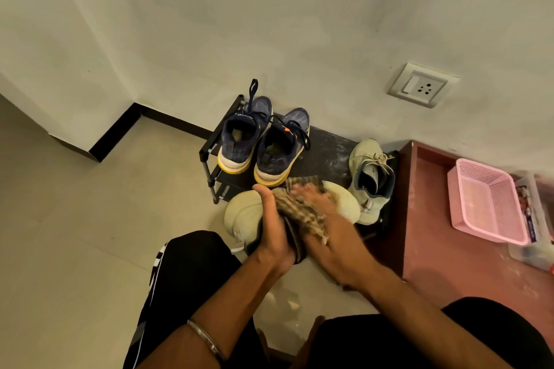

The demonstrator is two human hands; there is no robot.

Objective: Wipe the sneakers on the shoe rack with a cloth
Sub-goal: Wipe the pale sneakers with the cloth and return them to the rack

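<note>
Wiping is under way on one pale sneaker (248, 213), lifted off the shoe rack (323, 144) and held in front of it above the floor, sole side turned up, so the underside and edges can be reached. The sneaker is steadied by the left hand (274, 228), thumb raised, palm laid against its side; fingers are hidden behind the shoe, so how far they wrap cannot be told. The cloth (302, 210), a striped rag, is pressed onto the sneaker by the right hand (326, 228), fingers extended and fairly flat on top of it, blurred, which suggests a rubbing stroke. Flat fingers spread pressure over the cloth rather than pinching it.

Matching pale sneaker (371, 180) is left on the rack's right end, heel toward the camera, probably parked there until its turn. A navy pair with yellow soles (260, 144) sits side by side on the rack's left end, heels outward. The middle of the top shelf is bare and dusty-looking, likely the slot the held sneaker came from.

Judged status: mid-task, one shoe in hand, three on the rack; whether any were already cleaned cannot be told. Risk: grip on the lifted shoe looks light, so a hard stroke could twist it.

A pink basket (485, 198) is seen on the reddish ledge (434, 249) at right, not involved.
</note>
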